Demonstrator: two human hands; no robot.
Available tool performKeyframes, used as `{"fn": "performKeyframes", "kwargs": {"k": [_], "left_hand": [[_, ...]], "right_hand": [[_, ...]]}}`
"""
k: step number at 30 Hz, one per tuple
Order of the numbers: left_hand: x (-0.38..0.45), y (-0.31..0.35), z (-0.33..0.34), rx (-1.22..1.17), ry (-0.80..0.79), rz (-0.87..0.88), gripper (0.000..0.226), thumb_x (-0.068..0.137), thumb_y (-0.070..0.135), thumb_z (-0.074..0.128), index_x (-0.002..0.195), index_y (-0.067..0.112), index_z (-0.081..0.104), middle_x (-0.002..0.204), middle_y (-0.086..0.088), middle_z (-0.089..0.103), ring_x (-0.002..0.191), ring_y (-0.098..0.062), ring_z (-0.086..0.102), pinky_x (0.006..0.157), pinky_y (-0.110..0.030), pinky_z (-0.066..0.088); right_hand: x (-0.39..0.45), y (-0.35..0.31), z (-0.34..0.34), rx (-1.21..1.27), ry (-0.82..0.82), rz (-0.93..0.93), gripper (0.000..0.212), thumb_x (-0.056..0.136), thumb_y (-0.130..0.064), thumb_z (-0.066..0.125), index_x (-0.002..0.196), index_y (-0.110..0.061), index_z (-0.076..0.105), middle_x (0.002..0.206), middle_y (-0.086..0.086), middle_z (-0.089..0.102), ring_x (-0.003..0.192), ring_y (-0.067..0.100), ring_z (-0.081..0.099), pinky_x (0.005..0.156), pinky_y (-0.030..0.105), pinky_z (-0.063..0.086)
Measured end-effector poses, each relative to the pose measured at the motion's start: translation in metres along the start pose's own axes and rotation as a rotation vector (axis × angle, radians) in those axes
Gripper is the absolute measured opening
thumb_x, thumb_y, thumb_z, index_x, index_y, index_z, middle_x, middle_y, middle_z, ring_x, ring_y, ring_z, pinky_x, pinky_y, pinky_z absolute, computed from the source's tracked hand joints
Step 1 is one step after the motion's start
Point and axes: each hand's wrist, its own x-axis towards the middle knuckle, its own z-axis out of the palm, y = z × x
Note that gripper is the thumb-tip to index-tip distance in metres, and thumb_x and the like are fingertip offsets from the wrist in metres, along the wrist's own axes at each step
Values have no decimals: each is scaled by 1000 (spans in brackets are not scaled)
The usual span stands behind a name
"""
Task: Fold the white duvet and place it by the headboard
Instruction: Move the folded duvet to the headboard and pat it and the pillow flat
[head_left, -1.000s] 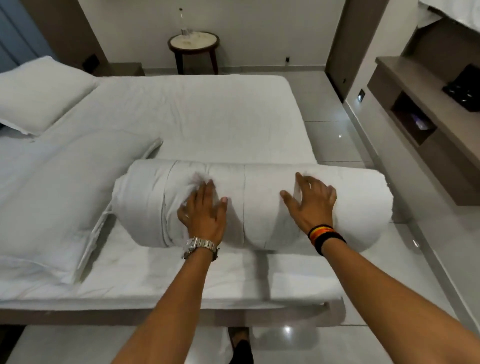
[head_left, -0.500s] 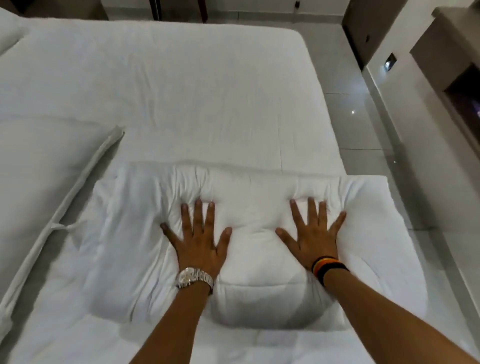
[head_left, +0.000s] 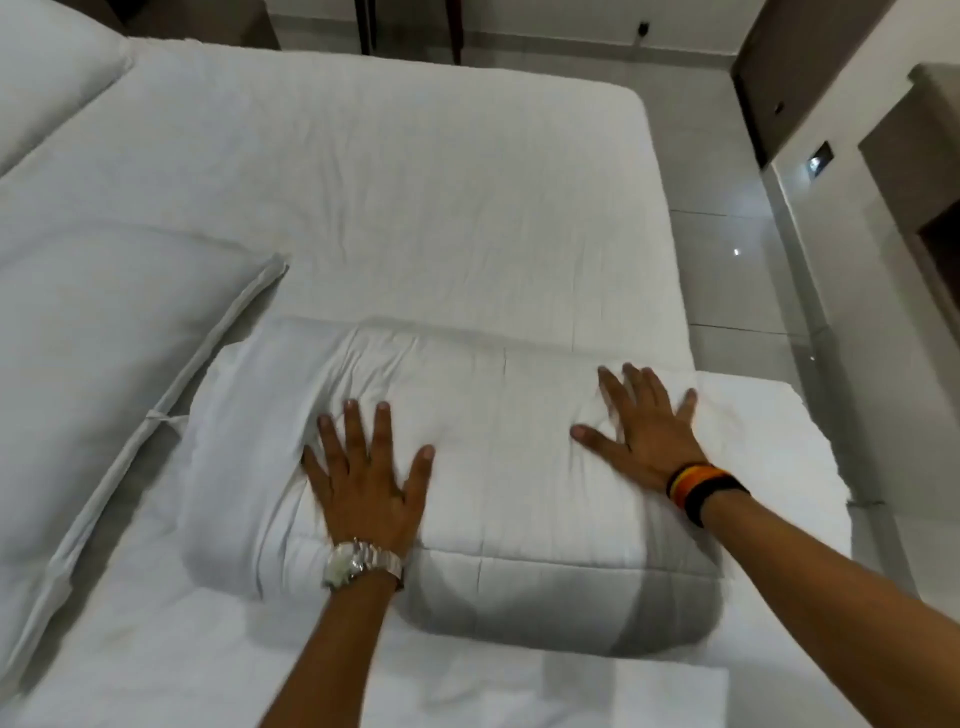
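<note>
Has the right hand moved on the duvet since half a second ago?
Yes. The right hand has slid rightward on the folded duvet, away from the big pillow and toward the bed's right edge.

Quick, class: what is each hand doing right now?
Left hand: open, pressed flat on the folded duvet.
Right hand: open, flat on the duvet, holding nothing.

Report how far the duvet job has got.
Done: the white duvet is folded into a thick bundle on the bed. In hand: left hand and right hand press flat on it. Left: placing it by the headboard, out of view.
</note>
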Motion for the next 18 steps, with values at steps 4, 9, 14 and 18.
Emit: {"fn": "performKeyframes", "kwargs": {"k": [4,9,14,18], "left_hand": [[-79,56,-10,-181,-10,-478,85,93,75,29,167,36,16,177,-8,2,163,-34,1,122,-73,3],[-135,112,3,-885,16,-1111,103,79,88,52,153,66,-18,173,3,-27,162,-29,-13,128,-61,9],[-147,158,30,-1062,187,-1306,113,73,82,59,157,60,-15,174,-9,13,153,-34,33,120,-42,29],[-142,165,38,-1073,247,-1310,110,72,89,59,152,68,-13,173,-9,18,151,-35,37,120,-46,31]], "right_hand": [[71,-33,-39,174,-193,-154,116,68,-107,32,165,-45,14,174,-6,23,160,19,19,128,58,4],[123,-45,-28,209,-559,-56,143,48,-113,44,166,-35,24,172,-3,27,157,22,30,127,44,19],[124,-30,23,272,-692,53,157,38,-112,34,170,-30,7,176,-2,12,161,23,18,131,49,8],[134,-19,27,448,-716,43,157,37,-115,43,168,-30,23,172,-1,28,153,21,34,129,44,19]]}}
